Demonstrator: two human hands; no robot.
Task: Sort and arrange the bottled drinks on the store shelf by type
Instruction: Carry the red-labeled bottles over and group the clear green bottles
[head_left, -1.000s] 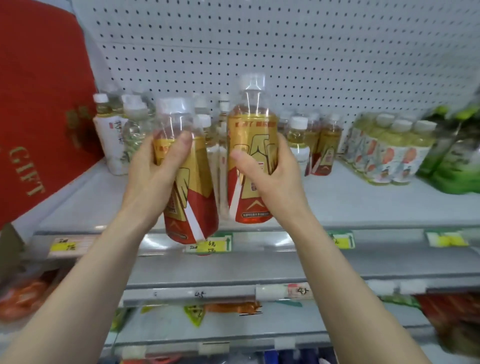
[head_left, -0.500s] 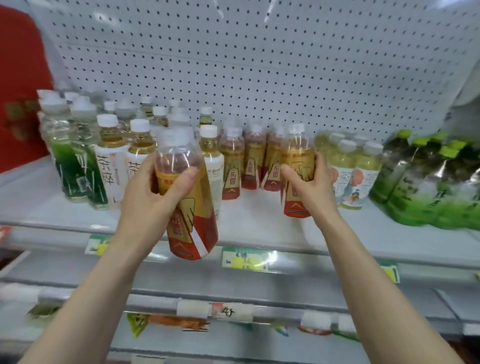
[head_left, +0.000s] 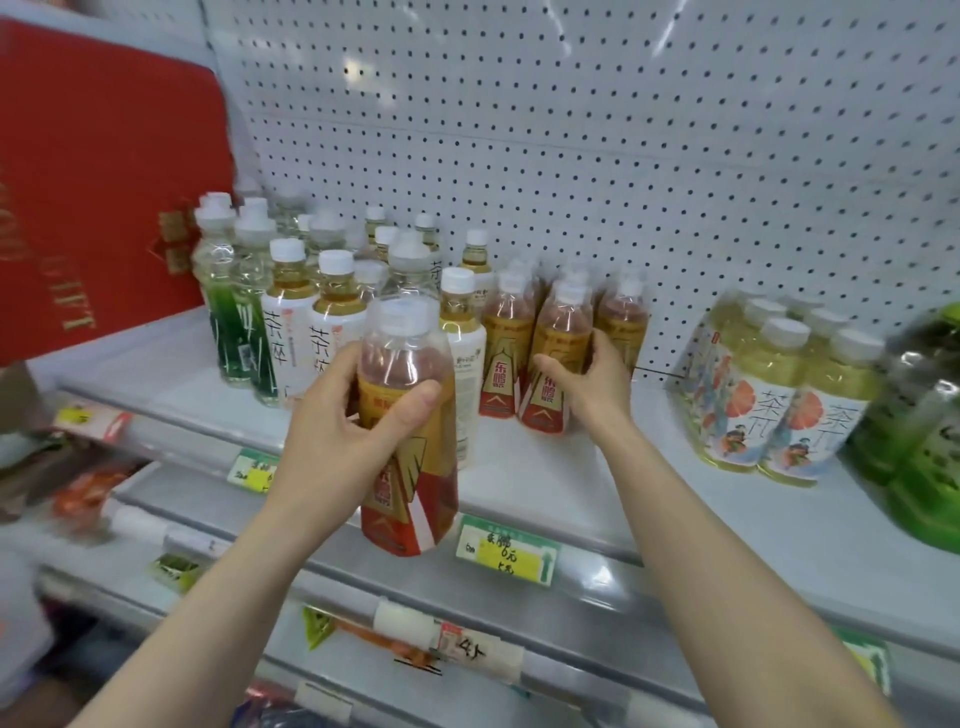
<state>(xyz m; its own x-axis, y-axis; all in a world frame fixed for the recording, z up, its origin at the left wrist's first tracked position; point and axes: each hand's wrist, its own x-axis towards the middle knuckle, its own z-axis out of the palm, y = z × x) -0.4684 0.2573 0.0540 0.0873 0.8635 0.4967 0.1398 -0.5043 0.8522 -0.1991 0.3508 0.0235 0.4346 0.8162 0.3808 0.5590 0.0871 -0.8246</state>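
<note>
One bottle (head_left: 415, 493) inside the left grip (head_left: 332, 441).

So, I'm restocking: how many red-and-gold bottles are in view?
4 clearly: lifted bottle in the left hand; standing bottle gripped by the right hand; its left neighbour and right neighbour on the shelf. Blurred ones behind may hide more.

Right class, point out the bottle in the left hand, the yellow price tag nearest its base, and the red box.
Bottle (head_left: 400, 525): head view, red lower label.
Price tag (head_left: 506, 555): head view, yellow patch.
Red box (head_left: 104, 197): head view, front face.
</note>
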